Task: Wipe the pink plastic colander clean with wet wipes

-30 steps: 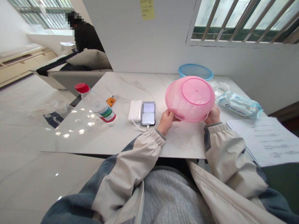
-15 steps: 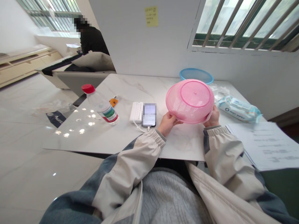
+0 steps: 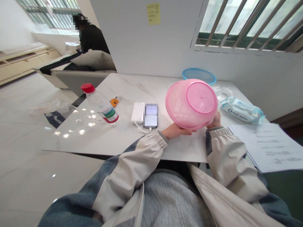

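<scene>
Pink basket turned in both hands, right of the frame's centre.
Compared with half a second ago, the pink basket [image 3: 176,105] has its round base swung farther right. The left hand [image 3: 175,131] has shifted, fingers now stretched along the lower rim, supporting it; the right hand [image 3: 215,121] holds the lower-right edge, its fingertips hidden.

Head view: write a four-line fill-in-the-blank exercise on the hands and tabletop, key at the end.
The left hand and right hand are at a mesh basket coloured ____.
In this view, the power bank lies just to the ____ of the phone.
The bottle has a cap coloured ____.
Beyond the mesh basket stands a round container coloured ____.
Missing words: pink; left; red; blue.
</scene>
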`<control>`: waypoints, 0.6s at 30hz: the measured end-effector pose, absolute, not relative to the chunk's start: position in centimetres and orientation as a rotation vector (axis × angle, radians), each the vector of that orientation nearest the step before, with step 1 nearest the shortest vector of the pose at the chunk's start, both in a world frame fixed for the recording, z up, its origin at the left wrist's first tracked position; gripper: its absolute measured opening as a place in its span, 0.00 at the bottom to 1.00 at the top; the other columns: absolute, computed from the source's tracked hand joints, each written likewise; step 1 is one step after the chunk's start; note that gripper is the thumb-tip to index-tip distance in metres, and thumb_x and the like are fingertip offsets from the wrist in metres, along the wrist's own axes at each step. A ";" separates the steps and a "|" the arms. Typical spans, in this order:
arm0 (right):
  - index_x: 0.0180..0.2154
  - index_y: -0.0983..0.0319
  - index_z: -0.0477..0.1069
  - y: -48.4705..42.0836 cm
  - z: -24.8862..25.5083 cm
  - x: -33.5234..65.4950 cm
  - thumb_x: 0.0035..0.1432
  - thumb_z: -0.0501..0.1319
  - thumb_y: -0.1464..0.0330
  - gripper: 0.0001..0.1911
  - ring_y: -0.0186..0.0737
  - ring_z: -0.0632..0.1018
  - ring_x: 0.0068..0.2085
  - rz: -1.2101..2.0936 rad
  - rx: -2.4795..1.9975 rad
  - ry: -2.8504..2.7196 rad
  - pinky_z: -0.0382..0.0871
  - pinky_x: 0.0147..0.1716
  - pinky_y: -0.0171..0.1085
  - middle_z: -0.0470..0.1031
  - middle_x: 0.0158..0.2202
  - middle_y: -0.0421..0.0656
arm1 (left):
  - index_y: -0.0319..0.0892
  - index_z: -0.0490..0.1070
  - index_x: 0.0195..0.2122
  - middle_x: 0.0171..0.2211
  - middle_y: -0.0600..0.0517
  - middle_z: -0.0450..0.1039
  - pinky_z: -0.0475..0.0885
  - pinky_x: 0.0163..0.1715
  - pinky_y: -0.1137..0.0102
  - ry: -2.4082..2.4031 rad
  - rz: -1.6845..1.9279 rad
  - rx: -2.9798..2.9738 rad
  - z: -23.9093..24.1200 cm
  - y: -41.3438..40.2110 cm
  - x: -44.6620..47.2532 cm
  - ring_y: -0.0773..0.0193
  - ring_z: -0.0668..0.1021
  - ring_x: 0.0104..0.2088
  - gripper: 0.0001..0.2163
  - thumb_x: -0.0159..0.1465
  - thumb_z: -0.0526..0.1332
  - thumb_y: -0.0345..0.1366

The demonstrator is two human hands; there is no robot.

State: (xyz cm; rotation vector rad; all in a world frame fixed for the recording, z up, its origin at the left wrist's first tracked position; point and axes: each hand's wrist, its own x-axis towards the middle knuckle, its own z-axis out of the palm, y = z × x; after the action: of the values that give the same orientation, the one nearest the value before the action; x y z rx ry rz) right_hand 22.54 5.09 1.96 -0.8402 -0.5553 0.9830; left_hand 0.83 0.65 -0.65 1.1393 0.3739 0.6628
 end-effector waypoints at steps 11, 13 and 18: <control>0.35 0.65 0.77 6.6 0.5 23.9 0.57 0.67 0.78 0.04 0.33 0.79 0.37 0.813 -0.994 -0.290 0.81 0.41 0.31 0.81 0.33 0.37 | 0.40 0.76 0.51 0.53 0.39 0.80 0.82 0.46 0.61 0.632 1.041 0.978 0.3 1.1 0.4 0.54 0.83 0.50 0.27 0.57 0.78 0.48; 0.33 0.65 0.76 6.7 0.2 24.0 0.53 0.70 0.80 0.07 0.32 0.77 0.34 0.779 -1.020 -0.261 0.79 0.36 0.29 0.79 0.30 0.35 | 0.39 0.75 0.49 0.50 0.41 0.81 0.81 0.43 0.64 0.676 1.105 0.923 0.4 1.3 0.3 0.57 0.83 0.46 0.24 0.59 0.76 0.50; 0.30 0.65 0.74 6.9 -0.2 24.6 0.51 0.69 0.80 0.07 0.30 0.75 0.31 0.778 -1.010 -0.313 0.76 0.31 0.27 0.76 0.26 0.34 | 0.44 0.71 0.53 0.44 0.47 0.80 0.78 0.32 0.69 0.760 1.231 0.785 1.0 1.9 -0.2 0.63 0.81 0.35 0.22 0.69 0.64 0.55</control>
State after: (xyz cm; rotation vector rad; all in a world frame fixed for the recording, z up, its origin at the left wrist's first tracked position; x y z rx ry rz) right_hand 24.64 6.93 -0.23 -1.0098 -0.3135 0.7778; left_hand -0.17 1.89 0.98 0.7854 0.7596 1.2307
